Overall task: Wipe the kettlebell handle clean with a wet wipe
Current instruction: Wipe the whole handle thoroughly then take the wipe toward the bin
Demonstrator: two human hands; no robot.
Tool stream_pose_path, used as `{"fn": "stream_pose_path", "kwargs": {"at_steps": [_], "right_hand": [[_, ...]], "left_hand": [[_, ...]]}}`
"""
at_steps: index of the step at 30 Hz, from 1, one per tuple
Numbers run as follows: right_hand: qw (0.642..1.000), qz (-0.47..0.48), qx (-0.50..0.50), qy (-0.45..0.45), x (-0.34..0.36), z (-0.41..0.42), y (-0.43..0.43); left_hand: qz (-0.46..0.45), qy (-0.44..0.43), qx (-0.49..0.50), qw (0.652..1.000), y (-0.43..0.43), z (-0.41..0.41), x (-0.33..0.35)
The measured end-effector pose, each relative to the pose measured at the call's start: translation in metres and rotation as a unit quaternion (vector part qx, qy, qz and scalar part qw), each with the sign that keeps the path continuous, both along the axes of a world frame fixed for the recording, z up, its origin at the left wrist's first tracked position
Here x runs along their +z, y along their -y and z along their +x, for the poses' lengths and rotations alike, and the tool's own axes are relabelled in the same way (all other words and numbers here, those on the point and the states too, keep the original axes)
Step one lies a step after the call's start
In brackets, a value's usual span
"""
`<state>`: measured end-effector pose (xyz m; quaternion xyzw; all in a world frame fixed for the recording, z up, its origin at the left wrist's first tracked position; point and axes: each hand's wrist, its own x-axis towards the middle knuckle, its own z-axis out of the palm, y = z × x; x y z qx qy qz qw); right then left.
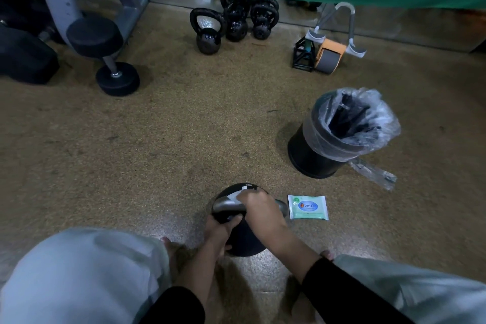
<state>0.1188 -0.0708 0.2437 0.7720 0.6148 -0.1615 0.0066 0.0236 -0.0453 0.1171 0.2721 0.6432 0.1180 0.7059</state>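
Low in the middle of the frame, the black round kettlebell with the smooth grey metal handle (238, 221) stands on the speckled brown gym floor (184, 144), between the person's knees. The right hand (259, 209) is closed over the top of the handle, pressing a white wet wipe (234, 196) against it; the left hand (219, 231) grips the bell's body just below the handle.

Judging by its build, the bell is heavy and rigid and should stay put, so bracing it at the shoulder suits. The handle looks slick and will be slicker when wet, while the wipe is thin and limp and may bunch or slide off unless wrapped around the bar.

Just right of the bell lies a pale green wipe packet (307, 207), apart from it. Farther up and right stands a black bin with a clear liner (339, 134). Left and above, the floor is open; small black kettlebells (231, 23) sit well away at the top.
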Motion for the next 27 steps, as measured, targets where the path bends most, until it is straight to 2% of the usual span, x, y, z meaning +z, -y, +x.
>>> {"fn": "stream_pose_path", "kwargs": {"at_steps": [5,13,27], "right_hand": [[0.997,-0.052,-0.048,-0.020,-0.002,0.008,-0.027],[0.995,-0.073,-0.025,-0.069,-0.007,0.019,-0.032],[0.991,-0.112,0.001,-0.080,0.001,0.030,-0.045]], "left_hand": [[-0.003,0.002,-0.001,1.000,-0.001,0.000,-0.001],[-0.006,0.005,0.004,1.000,0.000,0.001,-0.001],[-0.007,-0.011,0.005,1.000,-0.001,0.002,-0.004]]}}
